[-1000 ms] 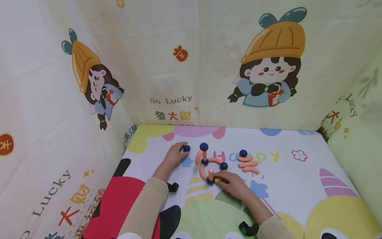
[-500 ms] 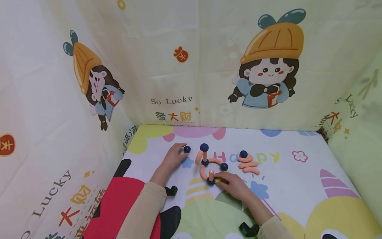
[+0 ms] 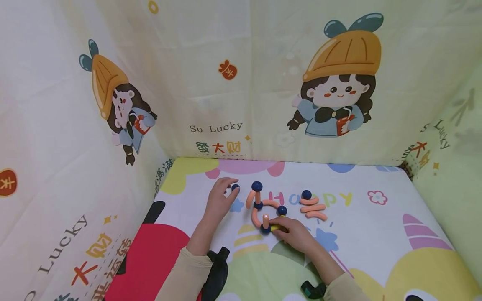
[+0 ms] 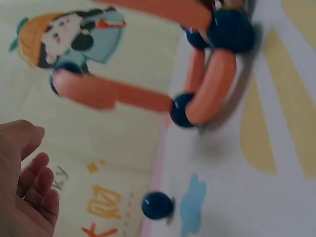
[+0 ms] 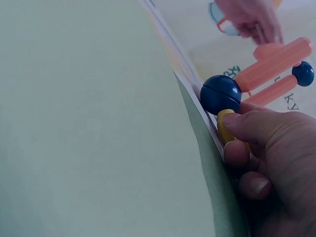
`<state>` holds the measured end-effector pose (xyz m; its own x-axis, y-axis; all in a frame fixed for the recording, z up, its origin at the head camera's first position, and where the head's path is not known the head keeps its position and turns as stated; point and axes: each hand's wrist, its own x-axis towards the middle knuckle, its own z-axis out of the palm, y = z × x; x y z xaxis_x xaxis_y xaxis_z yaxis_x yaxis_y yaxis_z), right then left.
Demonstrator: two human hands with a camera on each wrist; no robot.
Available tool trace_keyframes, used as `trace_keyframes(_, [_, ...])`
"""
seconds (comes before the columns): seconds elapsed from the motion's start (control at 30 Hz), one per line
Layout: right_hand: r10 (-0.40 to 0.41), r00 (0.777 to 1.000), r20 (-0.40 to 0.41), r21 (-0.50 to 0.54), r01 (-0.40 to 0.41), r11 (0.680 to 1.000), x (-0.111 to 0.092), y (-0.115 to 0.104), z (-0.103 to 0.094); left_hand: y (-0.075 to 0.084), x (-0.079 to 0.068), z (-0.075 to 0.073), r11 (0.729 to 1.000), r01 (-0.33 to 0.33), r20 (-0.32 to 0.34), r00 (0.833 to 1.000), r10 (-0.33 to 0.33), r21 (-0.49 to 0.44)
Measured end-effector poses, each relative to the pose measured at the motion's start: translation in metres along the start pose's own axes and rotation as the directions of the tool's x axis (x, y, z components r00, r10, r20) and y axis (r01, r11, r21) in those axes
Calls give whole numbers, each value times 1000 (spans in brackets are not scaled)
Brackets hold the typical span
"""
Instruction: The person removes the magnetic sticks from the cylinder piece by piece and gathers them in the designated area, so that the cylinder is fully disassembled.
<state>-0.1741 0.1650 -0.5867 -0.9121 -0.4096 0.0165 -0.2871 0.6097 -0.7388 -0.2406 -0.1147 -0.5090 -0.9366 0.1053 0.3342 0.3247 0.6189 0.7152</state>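
Observation:
My right hand (image 3: 296,234) pinches a yellow magnetic rod (image 5: 225,127) between thumb and fingers. That rod joins a blue ball (image 5: 220,95) of a magnetic ball-and-stick frame. Curved orange rods (image 3: 255,216) and blue balls form a ring lying on the cloth. One straight orange rod (image 3: 265,220) stands up from the near ball; another upright rod at the back carries a blue ball (image 3: 257,186). Left of the frame, my left hand (image 3: 220,200) hovers with parted fingers near a loose blue ball (image 4: 157,205), which lies apart from it in the left wrist view.
Right of the frame lie several curved orange rods (image 3: 313,207) beside another blue ball (image 3: 306,195). A patterned cloth (image 3: 361,225) covers the table, and printed curtains (image 3: 271,83) enclose its back and sides. Black straps sit at both wrists.
My left hand has lifted and shifted slightly, its fingers now spread off the loose blue ball, which stays in place. The right hand keeps its pinch on the yellow rod.

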Motion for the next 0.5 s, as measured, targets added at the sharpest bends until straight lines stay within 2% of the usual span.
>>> trace_keyframes(0.13, [3,1000,-5,-13,-3,1000,0,0,0,22,-18,-2,993,-115,-21,993,115,-10])
trace_keyframes(0.27, [2,1000,-9,-16,-2,1000,1,-1,0,39,-36,1,969,-247,8,969,247,16])
trace_keyframes(0.33, [-4,1000,-9,-13,3,1000,1,-1,0,45,-44,4,958,-286,44,957,286,-7])
trace_keyframes(0.4, [-9,1000,-8,-2,9,1000,0,-1,0,50,-51,7,958,-280,96,954,285,-59])
trace_keyframes(0.5, [-13,1000,-6,3,13,1000,0,0,0,54,-60,14,974,-189,208,955,212,-125])
